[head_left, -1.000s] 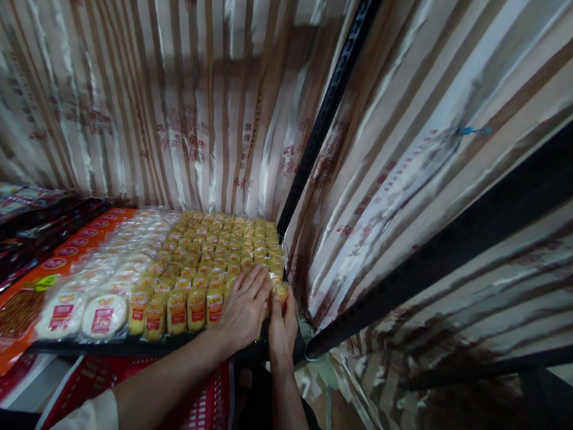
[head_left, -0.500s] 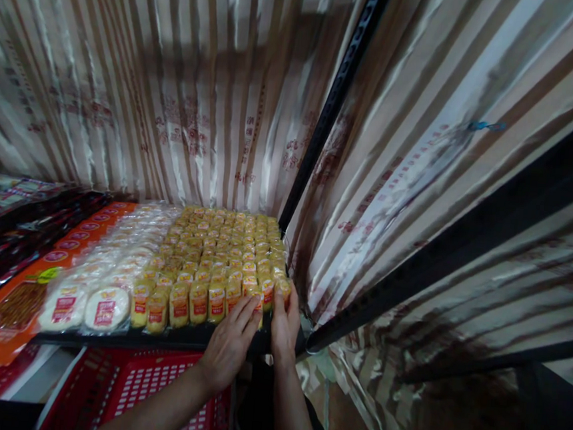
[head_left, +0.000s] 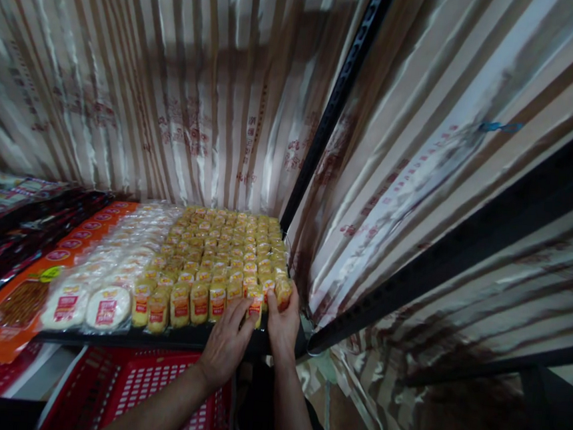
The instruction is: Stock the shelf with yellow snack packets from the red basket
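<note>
Yellow snack packets (head_left: 223, 256), small and clear-wrapped with a red-and-yellow label on each front, stand in tight rows that fill the right part of a dark shelf (head_left: 155, 339), running from its front edge back to the striped curtain. The front-row packets stand upright and show their labels; those at the back blur into a yellow mass. At the shelf's front right corner the left hand (head_left: 225, 343) lies with fingers spread loosely against a front-row packet (head_left: 255, 304), fingertips touching its face. The right hand (head_left: 284, 325) is just beside it, its thumb and fingers closed narrowly around the corner packet (head_left: 283, 292) at the very end of the row. The two hands nearly touch.

Left of the yellow rows, along the same front edge, lie round white cakes (head_left: 108, 306) in clear wrap with red labels, then flat orange packs (head_left: 18, 305) and dark packs (head_left: 8, 244) toward the left end. Under the shelf sits a red plastic basket (head_left: 151, 390). A black perforated upright (head_left: 339, 106) rises from the shelf's back right corner, with the glossy brown-and-cream striped curtain (head_left: 176, 98) behind and to the right.
</note>
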Available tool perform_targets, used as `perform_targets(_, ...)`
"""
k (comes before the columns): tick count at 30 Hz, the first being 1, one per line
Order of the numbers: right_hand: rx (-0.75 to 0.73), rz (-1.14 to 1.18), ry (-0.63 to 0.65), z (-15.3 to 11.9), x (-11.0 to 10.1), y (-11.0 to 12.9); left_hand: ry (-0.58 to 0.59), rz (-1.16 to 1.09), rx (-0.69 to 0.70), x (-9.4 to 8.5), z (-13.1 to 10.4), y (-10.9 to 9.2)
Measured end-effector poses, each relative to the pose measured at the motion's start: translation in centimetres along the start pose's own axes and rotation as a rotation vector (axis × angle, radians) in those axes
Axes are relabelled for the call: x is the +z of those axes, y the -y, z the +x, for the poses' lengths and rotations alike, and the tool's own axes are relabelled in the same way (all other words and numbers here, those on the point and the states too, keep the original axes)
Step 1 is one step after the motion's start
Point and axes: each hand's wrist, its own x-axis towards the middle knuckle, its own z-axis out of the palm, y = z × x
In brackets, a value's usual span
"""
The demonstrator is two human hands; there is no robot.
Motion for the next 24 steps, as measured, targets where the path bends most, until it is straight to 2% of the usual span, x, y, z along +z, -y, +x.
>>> perform_targets(11, -0.044, -0.053, -0.025, 0.09, 0.31, -0.27, -0.034, 0.042, 0.030, -0.15, 0.47, -0.24)
perform_targets(18, -0.031, 0.019, 0.021, 0.17, 0.05, -0.80, -0.082, 0.029, 0.059, 0.12, 0.36, 0.04)
perform_targets(24, 0.015, 0.086, 0.035, 0.19, -0.07, -0.11, -0.098, 0.091, 0.024, -0.23, 0.68, -0.43)
